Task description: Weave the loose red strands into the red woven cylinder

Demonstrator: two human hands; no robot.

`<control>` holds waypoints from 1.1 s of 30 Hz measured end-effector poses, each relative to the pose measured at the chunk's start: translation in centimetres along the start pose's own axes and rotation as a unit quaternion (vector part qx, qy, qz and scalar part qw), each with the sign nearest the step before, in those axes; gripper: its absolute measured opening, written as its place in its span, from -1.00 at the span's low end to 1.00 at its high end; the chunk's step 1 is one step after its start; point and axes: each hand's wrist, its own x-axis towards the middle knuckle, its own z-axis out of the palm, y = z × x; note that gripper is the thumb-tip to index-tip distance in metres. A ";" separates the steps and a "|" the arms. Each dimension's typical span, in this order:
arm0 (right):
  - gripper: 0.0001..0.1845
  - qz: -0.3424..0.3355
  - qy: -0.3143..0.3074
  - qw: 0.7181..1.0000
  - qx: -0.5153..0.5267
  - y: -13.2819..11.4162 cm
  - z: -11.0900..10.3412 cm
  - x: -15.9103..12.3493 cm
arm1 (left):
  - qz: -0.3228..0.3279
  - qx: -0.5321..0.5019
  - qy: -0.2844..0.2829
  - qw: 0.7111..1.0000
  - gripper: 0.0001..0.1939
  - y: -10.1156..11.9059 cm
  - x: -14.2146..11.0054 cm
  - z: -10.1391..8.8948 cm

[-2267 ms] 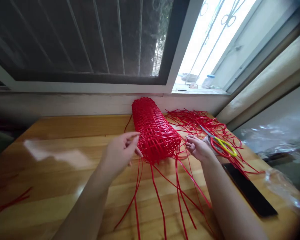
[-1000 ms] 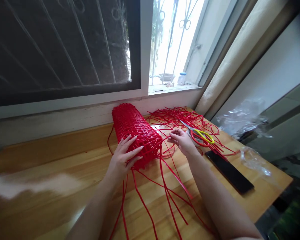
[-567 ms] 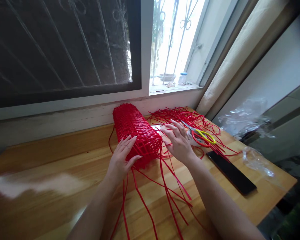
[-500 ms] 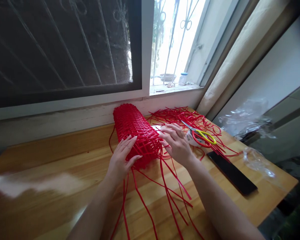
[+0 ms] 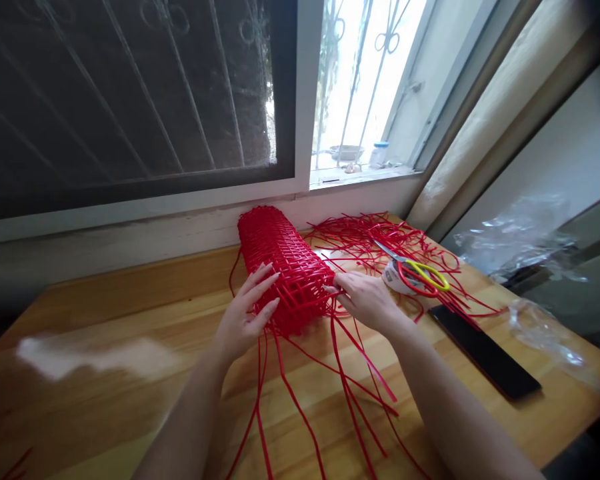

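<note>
A red woven basket (image 5: 287,250) lies on its side on the wooden table, its near end toward me. My left hand (image 5: 245,313) rests against the basket's near left side, fingers stretched and thumb apart. At the right of the near rim, my right hand (image 5: 365,297) pinches a red strip (image 5: 336,293) between thumb and fingers. Long loose red strips (image 5: 300,410) trail from the near end across the table toward me. The inside of the basket is hidden from view.
Scissors (image 5: 423,277) with red and yellow handles lie on a white roll (image 5: 397,277) to the right. Behind is a heap of red strips (image 5: 380,233). A black phone (image 5: 485,353) and clear plastic (image 5: 545,333) lie near the right edge. A window (image 5: 365,100) stands behind.
My right hand has moved from hovering with bent fingers beside the rim to pinching a strip there. My left hand stays on the basket. The whole view has shifted slightly.
</note>
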 end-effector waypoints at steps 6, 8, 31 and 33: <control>-0.92 0.014 -0.028 0.989 0.141 0.4 -0.9 0.0 | 0.054 0.107 -0.060 0.991 -0.50 0.3 0.1 0.5; -0.88 -0.010 -0.040 0.981 0.189 0.8 -1.4 0.0 | 0.079 0.136 -0.064 0.986 -0.55 0.3 0.1 1.0; -0.72 0.042 -0.063 0.960 0.269 1.1 -3.8 -0.6 | 0.001 0.063 0.034 0.997 -0.64 2.4 -0.1 1.7; -0.66 0.058 -0.078 0.933 0.347 1.3 -3.7 -0.4 | -0.029 0.029 0.086 0.995 -0.72 2.9 0.0 1.3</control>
